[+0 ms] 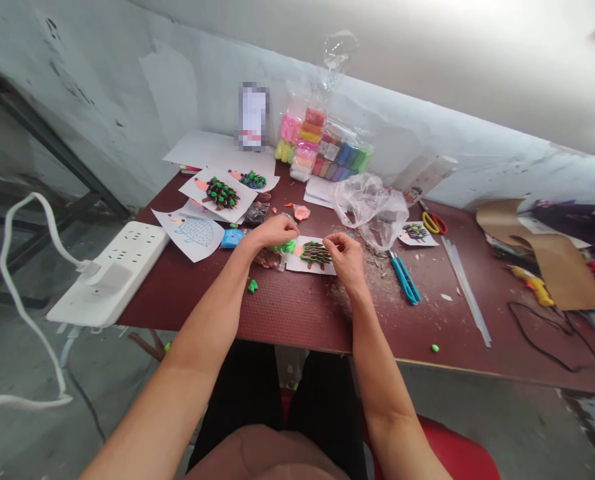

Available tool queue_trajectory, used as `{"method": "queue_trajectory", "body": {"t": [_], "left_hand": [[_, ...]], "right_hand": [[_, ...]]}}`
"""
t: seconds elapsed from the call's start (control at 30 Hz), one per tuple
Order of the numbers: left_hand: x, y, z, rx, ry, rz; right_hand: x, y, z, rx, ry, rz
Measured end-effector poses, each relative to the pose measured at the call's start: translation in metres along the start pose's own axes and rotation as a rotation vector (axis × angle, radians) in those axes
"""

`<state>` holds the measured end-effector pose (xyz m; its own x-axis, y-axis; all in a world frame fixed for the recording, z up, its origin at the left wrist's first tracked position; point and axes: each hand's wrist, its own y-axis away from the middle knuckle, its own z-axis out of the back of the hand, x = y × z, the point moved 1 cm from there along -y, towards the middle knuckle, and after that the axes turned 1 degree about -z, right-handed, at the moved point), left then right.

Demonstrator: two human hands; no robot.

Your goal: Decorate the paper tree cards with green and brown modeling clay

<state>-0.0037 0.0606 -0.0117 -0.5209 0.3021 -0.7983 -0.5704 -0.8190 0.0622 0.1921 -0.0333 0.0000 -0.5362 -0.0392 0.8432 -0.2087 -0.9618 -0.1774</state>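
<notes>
Between my hands a white card (302,267) lies on the table, bearing a hedgehog (316,253) with a peach clay head, dark sticks for spines and some green at its upper edge. My left hand (276,231) is closed, its fingertips at a lump of green modelling clay (285,247) left of the card. Over the card's right end, my right hand (346,257) has thumb and fingers pinched together; anything in them is too small to make out. Beneath my left hand sits a clear bag of brown clay (270,259).
Finished hedgehog cards (220,193) and a blue drawing (190,232) lie left. Packs of coloured clay (322,147) and a plastic bag (372,207) stand behind. Rightward are a teal cutter (405,279), scissors (433,222), glue sticks (465,290) and a glue gun (532,285). A power strip (127,273) overhangs left.
</notes>
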Motion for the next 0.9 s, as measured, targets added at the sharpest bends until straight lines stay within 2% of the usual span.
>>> {"method": "queue_trajectory", "body": {"t": [0.43, 0.7, 0.9], "left_hand": [[-0.0024, 0.0012, 0.0006, 0.007, -0.029, -0.003], [-0.0029, 0.0013, 0.0004, 0.005, -0.035, 0.005], [-0.0034, 0.0026, 0.0013, 0.005, -0.008, 0.003]], "right_hand": [[-0.0006, 0.0009, 0.0004, 0.000, 0.097, 0.020], [-0.0046, 0.0013, -0.0013, 0.021, 0.102, -0.019], [-0.0055, 0.0001, -0.0019, 0.030, 0.143, 0.023]]}}
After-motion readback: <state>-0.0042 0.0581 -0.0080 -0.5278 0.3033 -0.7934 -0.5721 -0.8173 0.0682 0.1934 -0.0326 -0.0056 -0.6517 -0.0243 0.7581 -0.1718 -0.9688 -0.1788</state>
